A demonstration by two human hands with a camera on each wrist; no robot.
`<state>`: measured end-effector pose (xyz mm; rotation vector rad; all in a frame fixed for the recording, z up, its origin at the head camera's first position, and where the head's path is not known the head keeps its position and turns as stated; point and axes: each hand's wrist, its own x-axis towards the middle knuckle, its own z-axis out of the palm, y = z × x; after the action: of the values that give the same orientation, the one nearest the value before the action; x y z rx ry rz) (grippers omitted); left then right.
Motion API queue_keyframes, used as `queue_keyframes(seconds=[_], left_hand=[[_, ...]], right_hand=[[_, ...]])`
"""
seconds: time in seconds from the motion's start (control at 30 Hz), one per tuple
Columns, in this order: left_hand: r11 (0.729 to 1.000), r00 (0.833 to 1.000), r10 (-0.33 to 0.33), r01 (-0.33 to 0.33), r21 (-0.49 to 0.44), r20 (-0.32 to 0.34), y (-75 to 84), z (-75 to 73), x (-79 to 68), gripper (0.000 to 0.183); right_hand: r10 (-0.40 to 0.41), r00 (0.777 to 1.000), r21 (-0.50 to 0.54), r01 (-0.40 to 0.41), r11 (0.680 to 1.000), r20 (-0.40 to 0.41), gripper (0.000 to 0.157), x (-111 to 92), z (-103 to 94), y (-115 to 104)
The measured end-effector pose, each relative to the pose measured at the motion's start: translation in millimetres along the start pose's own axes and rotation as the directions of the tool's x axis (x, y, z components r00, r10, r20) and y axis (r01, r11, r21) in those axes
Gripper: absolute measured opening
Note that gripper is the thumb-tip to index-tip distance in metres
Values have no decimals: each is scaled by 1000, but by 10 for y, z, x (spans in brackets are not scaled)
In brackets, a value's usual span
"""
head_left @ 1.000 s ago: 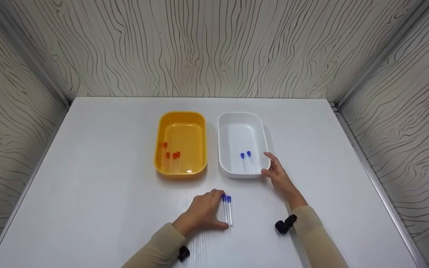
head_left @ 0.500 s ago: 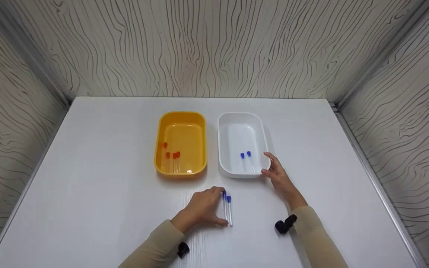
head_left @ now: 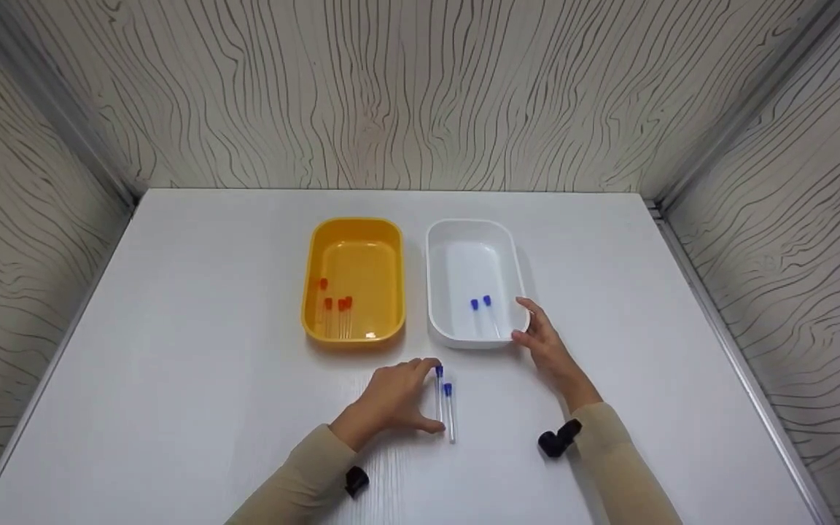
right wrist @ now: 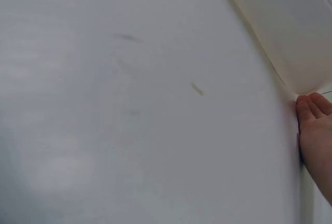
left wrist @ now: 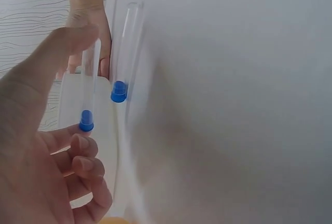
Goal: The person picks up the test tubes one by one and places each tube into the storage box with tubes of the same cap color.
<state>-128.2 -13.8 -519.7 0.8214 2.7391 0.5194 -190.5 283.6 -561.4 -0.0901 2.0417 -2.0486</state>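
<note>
My left hand (head_left: 393, 397) pinches a clear test tube (left wrist: 90, 73) with a blue cap lengthwise, thumb at its bottom end and a fingertip at the cap. A second blue-capped test tube (head_left: 450, 415) lies on the table just right of the held one. With thumb and fingers around its near right corner, my right hand (head_left: 547, 354) holds the white tray (head_left: 429, 292). Inside that tray lie two blue-capped test tubes (head_left: 487, 300). The right wrist view shows the right fingers (right wrist: 314, 107) against the tray's outer wall, with the hand partly cut off.
A yellow tray (head_left: 305, 313) stands left of the white one, with several red-capped test tubes (head_left: 328, 304) at its near left. Both trays rest on a white table (head_left: 194, 328). Wood-patterned panels (head_left: 376, 95) enclose the table at the back and sides.
The left hand and its pinched test tube have shifted forward, away from the tube that still lies beside it. The right hand and both trays have stayed put.
</note>
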Motion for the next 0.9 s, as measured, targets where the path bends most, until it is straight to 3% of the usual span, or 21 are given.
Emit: queue_keyframes(seconds=[0.63, 0.9], left_hand=[[998, 999, -16, 14, -58, -43, 37, -338, 74, 91], [998, 995, -12, 6, -63, -97, 52, -480, 141, 91]], right_hand=[[-17, 1000, -14, 17, 1000, 7, 67, -19, 6, -14], [-17, 1000, -33, 16, 999, -11, 66, -10, 18, -14]])
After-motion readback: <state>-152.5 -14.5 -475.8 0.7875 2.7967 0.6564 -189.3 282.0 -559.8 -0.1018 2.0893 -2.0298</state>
